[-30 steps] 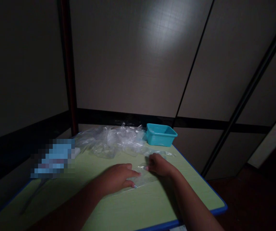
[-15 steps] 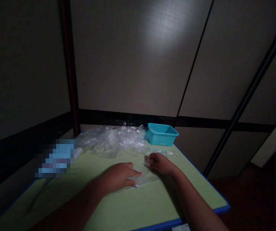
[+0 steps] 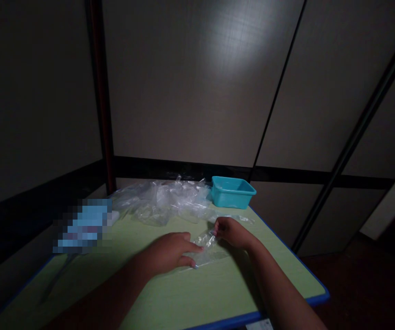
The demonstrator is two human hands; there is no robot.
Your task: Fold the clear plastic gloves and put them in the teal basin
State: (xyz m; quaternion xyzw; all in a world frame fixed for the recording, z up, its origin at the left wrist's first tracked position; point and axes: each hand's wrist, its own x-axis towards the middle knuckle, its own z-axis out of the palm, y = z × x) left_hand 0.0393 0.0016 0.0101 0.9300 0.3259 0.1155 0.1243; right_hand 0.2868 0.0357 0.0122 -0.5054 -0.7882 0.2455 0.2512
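A clear plastic bag (image 3: 208,256) lies flat on the green tabletop (image 3: 197,298). My left hand (image 3: 169,253) rests on its left part, fingers spread and pressing it down. Pinched between the fingertips of my right hand (image 3: 230,233) is a raised edge of the same bag, which creases between the two hands. Behind them spreads a heap of crumpled clear plastic bags (image 3: 164,199). Another flat piece of clear plastic (image 3: 236,219) lies just beyond my right hand.
A turquoise plastic basin (image 3: 232,198) stands at the table's far right corner. On the left is a pixelated blue object (image 3: 87,224). The table has a blue edge (image 3: 317,299), and cabinet panels (image 3: 190,91) rise behind it. Some white paper (image 3: 259,324) shows at the near edge.
My right hand has shifted slightly to the right and up, drawing the bag's pinched edge with it. My left hand stays in place on the bag.
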